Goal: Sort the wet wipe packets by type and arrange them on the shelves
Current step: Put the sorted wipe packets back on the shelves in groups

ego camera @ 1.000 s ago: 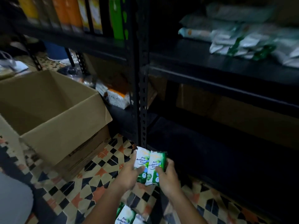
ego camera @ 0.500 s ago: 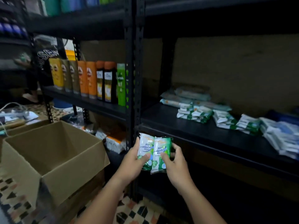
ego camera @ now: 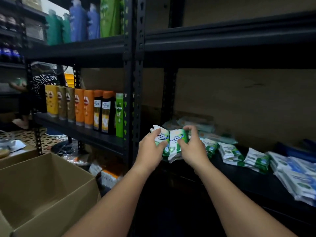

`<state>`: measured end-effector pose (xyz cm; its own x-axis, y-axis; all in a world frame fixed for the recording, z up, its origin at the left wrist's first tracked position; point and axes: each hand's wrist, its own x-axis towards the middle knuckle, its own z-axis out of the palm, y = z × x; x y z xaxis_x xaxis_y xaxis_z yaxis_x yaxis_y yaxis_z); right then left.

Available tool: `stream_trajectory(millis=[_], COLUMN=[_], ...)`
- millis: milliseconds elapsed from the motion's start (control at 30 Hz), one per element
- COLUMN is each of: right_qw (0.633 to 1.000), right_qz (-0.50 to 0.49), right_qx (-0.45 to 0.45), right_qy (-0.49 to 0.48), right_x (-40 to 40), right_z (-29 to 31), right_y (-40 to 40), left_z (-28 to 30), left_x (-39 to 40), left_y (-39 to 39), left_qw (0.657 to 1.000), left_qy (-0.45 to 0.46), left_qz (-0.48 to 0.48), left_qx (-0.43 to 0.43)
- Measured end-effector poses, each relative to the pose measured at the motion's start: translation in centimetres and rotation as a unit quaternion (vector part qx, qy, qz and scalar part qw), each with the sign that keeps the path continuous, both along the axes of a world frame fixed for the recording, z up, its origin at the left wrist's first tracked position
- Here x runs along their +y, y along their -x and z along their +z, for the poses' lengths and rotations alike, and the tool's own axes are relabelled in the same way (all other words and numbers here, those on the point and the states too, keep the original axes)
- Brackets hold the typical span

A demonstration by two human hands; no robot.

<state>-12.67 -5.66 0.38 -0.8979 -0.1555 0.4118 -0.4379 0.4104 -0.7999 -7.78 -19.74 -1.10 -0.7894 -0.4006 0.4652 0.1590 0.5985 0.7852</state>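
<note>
The black metal shelving rack [ego camera: 135, 69] fills most of the frame, its upright post running down the centre. At lower left sits an open cardboard box [ego camera: 42, 187]. On the middle shelf at left stands a row of shampoo bottles [ego camera: 82, 108], yellow through orange to one green at the post. On the shelf to the right of the post [ego camera: 239, 175], stacks of wet wipe packets lie in a line: green-and-white ones [ego camera: 229, 153] near the centre right, blue-and-white ones [ego camera: 297, 175] at the far right edge, and pale ones further back against the wall.

At the centre of the frame I hold two green-and-white antibacterial wipe packets [ego camera: 171, 144] side by side, just above the front left end of that shelf. My left hand [ego camera: 150, 151] grips the left packet with thumb across its face. My right hand [ego camera: 193, 149] grips the right packet, fingers curled over its top edge.
</note>
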Motion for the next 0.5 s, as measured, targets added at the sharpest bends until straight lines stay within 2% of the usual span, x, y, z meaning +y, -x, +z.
stream_trajectory(millis=[167,267,500], right_qw=[0.999,0.998,0.990], right_qz=[-0.033,-0.016,-0.002], right_qx=[0.013,0.032,0.040], right_qy=[-0.034,-0.059,-0.136], right_x=[-1.3,-2.2,-6.1], right_z=[2.7,3.3,0.7], right_y=[6.5,9.4,14.3], left_z=[1.3,0.6,-1.9], left_x=[-1.1,-2.8,-4.9], left_y=[6.9,10.3,14.4], left_qw=[0.998,0.996,0.993], left_qy=[-0.009,-0.018,-0.029], left_qz=[0.030,0.051,0.070], left_qx=[-0.053,-0.074,-0.092])
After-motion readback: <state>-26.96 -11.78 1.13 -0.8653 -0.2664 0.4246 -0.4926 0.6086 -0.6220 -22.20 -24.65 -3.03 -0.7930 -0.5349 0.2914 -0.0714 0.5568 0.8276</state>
